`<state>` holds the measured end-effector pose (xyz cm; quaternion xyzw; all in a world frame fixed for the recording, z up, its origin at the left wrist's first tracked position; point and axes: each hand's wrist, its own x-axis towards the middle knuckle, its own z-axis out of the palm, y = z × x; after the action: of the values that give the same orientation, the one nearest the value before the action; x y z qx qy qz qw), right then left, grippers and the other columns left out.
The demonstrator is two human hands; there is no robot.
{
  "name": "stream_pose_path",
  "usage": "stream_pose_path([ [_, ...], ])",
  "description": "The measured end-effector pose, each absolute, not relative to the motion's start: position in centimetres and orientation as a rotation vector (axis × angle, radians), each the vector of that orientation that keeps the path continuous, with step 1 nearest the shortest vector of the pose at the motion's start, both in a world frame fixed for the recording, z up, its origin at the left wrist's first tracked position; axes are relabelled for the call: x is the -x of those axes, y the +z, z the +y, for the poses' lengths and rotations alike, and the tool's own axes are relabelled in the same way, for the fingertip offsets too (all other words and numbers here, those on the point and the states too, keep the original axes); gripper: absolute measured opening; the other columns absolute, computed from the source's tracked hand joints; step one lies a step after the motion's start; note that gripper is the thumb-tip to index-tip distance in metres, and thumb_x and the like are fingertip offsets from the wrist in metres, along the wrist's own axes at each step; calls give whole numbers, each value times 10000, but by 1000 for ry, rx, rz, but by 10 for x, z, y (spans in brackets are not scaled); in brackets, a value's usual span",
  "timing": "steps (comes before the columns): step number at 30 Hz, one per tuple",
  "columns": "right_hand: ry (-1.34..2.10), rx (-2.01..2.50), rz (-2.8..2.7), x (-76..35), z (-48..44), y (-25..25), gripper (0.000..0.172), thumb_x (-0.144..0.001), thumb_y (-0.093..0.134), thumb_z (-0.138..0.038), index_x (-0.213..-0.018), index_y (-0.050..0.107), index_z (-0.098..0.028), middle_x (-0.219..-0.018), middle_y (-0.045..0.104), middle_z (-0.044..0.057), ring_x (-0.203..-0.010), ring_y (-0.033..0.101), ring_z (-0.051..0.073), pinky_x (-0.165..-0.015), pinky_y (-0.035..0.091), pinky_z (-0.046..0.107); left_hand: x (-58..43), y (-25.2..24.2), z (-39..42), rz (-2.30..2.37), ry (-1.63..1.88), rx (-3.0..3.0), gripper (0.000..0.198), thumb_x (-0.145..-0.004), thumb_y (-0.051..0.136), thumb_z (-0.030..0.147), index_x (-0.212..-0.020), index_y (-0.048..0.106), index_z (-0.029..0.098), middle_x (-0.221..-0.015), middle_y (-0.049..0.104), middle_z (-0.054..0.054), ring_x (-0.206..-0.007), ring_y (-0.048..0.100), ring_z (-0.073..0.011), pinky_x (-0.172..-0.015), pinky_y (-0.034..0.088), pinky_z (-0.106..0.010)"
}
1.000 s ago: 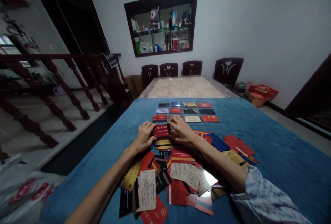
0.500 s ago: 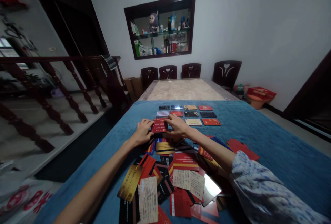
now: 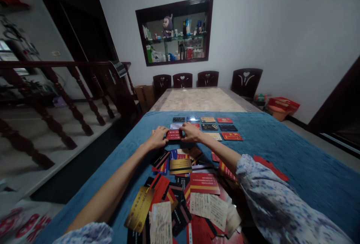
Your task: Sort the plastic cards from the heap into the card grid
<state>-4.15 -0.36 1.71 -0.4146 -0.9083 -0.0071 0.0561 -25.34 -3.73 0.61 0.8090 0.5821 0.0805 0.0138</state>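
Observation:
A red card [image 3: 174, 134] lies low over the blue cloth [image 3: 281, 150], gripped at both ends. My left hand [image 3: 158, 137] pinches its left edge and my right hand [image 3: 191, 131] pinches its right edge. The card sits at the left end of the nearest row of a neat grid of cards [image 3: 213, 124]. Nearer to me spreads a loose heap of cards [image 3: 182, 191] in red, black, gold and pale paper; my right sleeve covers part of it.
Beyond the cloth the bare marble tabletop [image 3: 199, 99] runs to several dark chairs [image 3: 208, 78]. A wall niche [image 3: 176, 30] holds bottles and a plush toy. A wooden stair railing [image 3: 64, 86] stands at left, a red basin [image 3: 282, 105] at right.
Both hands have carried the red card away from me, from over the loose heap to the near row of the laid-out grid. The camera leaned forward with them.

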Motion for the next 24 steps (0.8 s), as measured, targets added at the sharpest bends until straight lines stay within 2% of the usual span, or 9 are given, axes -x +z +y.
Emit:
stream_pose_path([
  [8,-16,1319,-2814,45,12,14,379,-803,638,-382,-1116,676,-172,-1234,585,159,-1147,518,308,-847,476,351,254,-1,-15,1793,148,-2493,463,-798,598,207,-1261,591,206,-1363,535,-128,-1279,453,-324,-1031,400,-548],
  [11,-2,1324,-2833,47,15,13,366,-807,626,-376,-1107,684,-176,-1244,586,159,-1152,522,310,-848,483,354,256,-3,-8,1754,176,-2512,481,-760,623,183,-1241,613,177,-1313,584,-132,-1231,512,-304,-1036,429,-452],
  [15,33,1347,-2855,49,20,13,360,-816,606,-360,-1120,680,-183,-1248,594,160,-1166,528,311,-852,487,355,257,-3,-2,1649,213,-2536,438,-725,614,136,-1161,660,130,-1163,675,-121,-1097,606,-275,-967,469,-333],
  [20,63,1382,-2892,51,27,14,448,-774,653,-406,-1167,668,-191,-1261,617,163,-1188,538,334,-860,491,367,257,0,2,1604,184,-2551,376,-698,591,127,-1060,691,126,-1081,691,-99,-1013,628,-260,-906,485,-303],
  [24,114,1412,-2939,54,34,14,449,-738,686,-375,-1145,685,-185,-1163,691,135,-1095,615,301,-815,500,326,257,0,4,1598,192,-2537,331,-661,599,141,-975,701,121,-1036,677,-99,-960,624,-255,-859,493,-297],
])
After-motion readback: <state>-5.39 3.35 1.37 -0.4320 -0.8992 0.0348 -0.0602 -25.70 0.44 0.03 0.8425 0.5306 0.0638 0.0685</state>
